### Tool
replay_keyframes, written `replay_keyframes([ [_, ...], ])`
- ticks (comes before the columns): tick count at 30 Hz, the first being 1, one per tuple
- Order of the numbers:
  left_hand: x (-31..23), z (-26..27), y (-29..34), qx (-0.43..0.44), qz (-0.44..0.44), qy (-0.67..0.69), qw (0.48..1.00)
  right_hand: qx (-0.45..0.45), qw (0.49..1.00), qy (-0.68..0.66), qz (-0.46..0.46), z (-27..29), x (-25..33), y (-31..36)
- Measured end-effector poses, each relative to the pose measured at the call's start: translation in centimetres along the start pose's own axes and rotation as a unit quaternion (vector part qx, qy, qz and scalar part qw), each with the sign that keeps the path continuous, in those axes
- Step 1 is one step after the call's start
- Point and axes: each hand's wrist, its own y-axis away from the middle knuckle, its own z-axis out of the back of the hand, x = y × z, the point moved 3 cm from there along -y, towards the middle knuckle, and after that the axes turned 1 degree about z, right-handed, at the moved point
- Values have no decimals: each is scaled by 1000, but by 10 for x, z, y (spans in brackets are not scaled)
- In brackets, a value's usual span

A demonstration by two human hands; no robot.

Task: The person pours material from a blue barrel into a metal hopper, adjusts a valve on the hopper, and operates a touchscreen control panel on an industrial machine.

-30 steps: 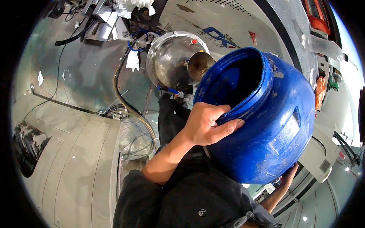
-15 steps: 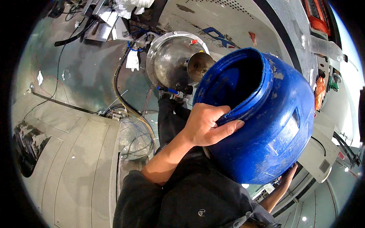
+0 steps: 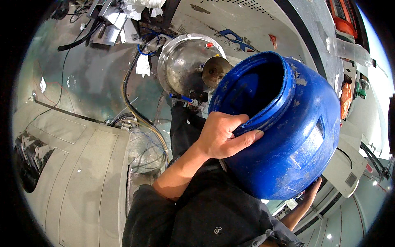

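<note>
I hold a big blue plastic drum (image 3: 300,144) in front of my body, tilted with its wide open mouth toward the upper left. My left hand (image 3: 226,136) is closed over the near side of the rim, thumb outside. Under the drum's lower right side is my right hand (image 3: 313,187), its fingers mostly hidden behind the drum. Just beyond the mouth, a metal funnel (image 3: 210,73) stands on the round lid of a steel tank (image 3: 177,61). The drum's inside is dark, and I cannot tell what it contains.
A blue-handled valve (image 3: 183,98) is at the tank's near side. Hoses and cables (image 3: 142,113) run across the floor on the left. A beige machine cabinet (image 3: 86,177) fills the lower left. On the right ledge lies a clear plastic bottle (image 3: 349,50).
</note>
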Motion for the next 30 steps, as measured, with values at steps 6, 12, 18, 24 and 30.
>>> replay_keyframes([
  [6, 2, -1, 1, -1, 0, 8, 1000, 9, 1000, -20, 6, 8, -5, -4],
  [12, 1, 0, 0, -2, -1, 5, 1000, 3, 1000, -24, 3, -7, 1, 5],
  [18, 3, -2, 1, -1, 3, 4, 1000, 12, 1000, -16, 9, -14, 1, 9],
  [24, 3, -3, 0, -9, -5, 2, 1000, -3, 1000, -21, 5, -5, -2, 3],
  [30, -1, -1, 0, 0, 7, 3, 1000, -5, 1000, -20, 7, -18, 3, 10],
])
